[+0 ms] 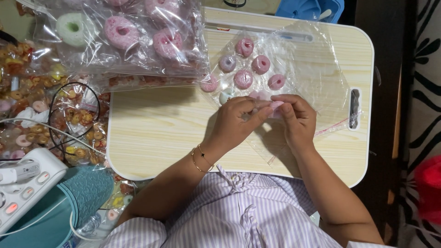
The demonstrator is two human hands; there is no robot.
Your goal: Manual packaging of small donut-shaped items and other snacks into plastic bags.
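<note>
My left hand (236, 120) and my right hand (296, 120) meet over a light wooden lap table (161, 133). Together their fingertips pinch a small pale pink ring-shaped piece (274, 107), mostly hidden by the fingers. A clear plastic bag (317, 69) lies open under and beyond the hands. On it sit several pink and purple ring-shaped pieces (243, 79), just past my fingertips. A thin gold bracelet circles my left wrist.
A big clear bag of larger pink and green rings (121, 32) overlaps the table's far left corner. Bags of orange and yellow rings (73, 119), a black cord, a white power strip (23, 183) and a teal object lie left. A red thing (429, 183) sits right.
</note>
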